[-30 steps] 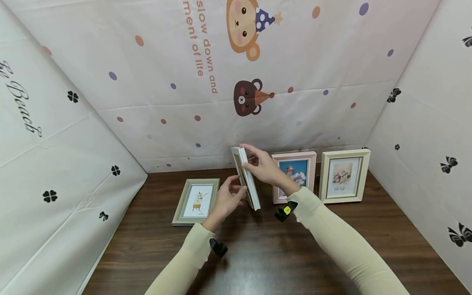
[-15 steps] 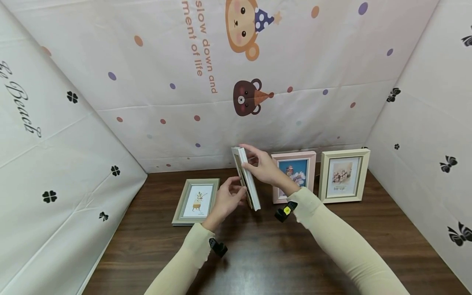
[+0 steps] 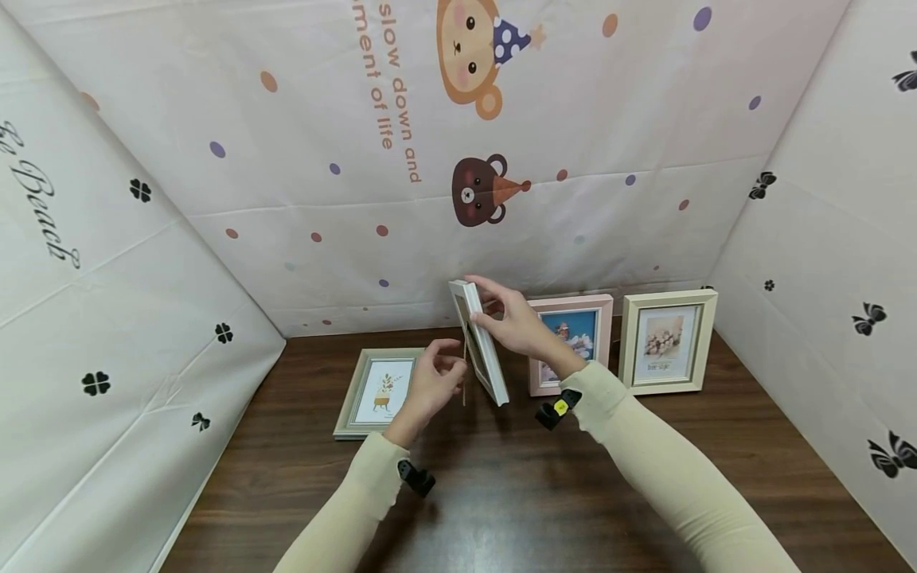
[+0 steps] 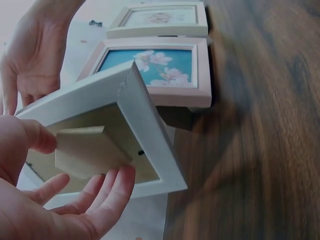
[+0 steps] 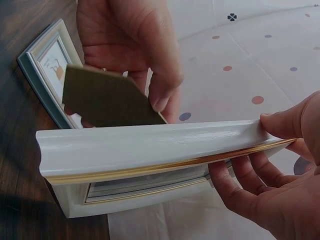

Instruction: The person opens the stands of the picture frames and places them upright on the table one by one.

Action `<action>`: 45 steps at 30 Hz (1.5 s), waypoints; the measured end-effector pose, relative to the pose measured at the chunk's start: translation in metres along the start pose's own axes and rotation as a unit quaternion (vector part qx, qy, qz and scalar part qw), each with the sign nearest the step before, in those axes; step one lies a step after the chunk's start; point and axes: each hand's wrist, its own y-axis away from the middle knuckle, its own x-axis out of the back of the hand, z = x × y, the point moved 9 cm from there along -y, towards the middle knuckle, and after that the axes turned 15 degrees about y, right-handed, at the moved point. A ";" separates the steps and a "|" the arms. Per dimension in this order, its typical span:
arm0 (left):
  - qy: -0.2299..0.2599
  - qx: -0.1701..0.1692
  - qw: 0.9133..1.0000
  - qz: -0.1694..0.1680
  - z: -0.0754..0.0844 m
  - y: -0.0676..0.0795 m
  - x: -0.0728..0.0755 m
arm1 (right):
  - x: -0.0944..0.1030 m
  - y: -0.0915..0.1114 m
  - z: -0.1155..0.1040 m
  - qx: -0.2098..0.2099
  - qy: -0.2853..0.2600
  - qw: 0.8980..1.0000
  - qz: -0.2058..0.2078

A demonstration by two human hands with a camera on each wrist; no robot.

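Note:
A white photo frame [image 3: 489, 358] stands tilted on the brown table, its back turned to the left and its front edged with a gold line. My right hand [image 3: 519, 326] grips it by the upper part, thumb on one side and fingers on the other in the right wrist view. Behind the frame, my left hand [image 3: 430, 386] holds the frame's stand flap [image 4: 90, 152] between thumb and fingers. That flap sticks out from the brown backing [image 4: 130, 150], as the right wrist view also shows. The picture inside the white frame is mostly hidden.
Left of my left hand a grey-green frame [image 3: 363, 395] lies flat. To the right a pink frame [image 3: 612, 318] and a cream frame [image 3: 705, 342] stand upright. White printed cloth [image 3: 286, 263] encloses the table's back and sides.
My left hand has shifted slightly left, and the stand flap has swung out from the back of the white frame. My right hand keeps its grip in nearly the same place.

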 end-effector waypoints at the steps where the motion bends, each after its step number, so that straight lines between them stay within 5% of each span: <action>1: -0.006 -0.001 1.000 0.004 0.001 0.000 0.002 | 0.001 0.000 0.000 0.001 -0.003 1.000 0.000; 10: -0.002 -0.009 1.000 0.025 0.003 0.000 0.017 | 0.001 0.000 -0.004 -0.001 -0.008 1.000 0.000; 18: -0.008 0.003 1.000 0.025 0.000 -0.002 0.023 | 0.009 0.008 -0.031 0.003 -0.013 1.000 -0.001; 26: -0.016 0.002 1.000 0.026 0.000 -0.001 0.024 | -0.001 0.000 -0.004 0.007 -0.012 1.000 0.010; 34: -0.031 -0.003 0.999 0.023 0.003 0.000 0.025 | -0.002 -0.002 -0.002 0.005 -0.008 1.000 0.007; 37: -0.064 -0.035 0.997 0.034 0.013 0.003 0.027 | -0.001 -0.005 -0.005 0.007 -0.007 1.000 0.006; 40: -0.100 -0.106 0.988 0.055 0.032 0.007 0.026 | 0.000 -0.007 -0.007 0.005 0.002 1.000 0.005; 45: -0.129 -0.259 0.953 0.088 0.069 0.023 0.018 | 0.000 -0.010 -0.007 -0.005 0.013 1.000 0.003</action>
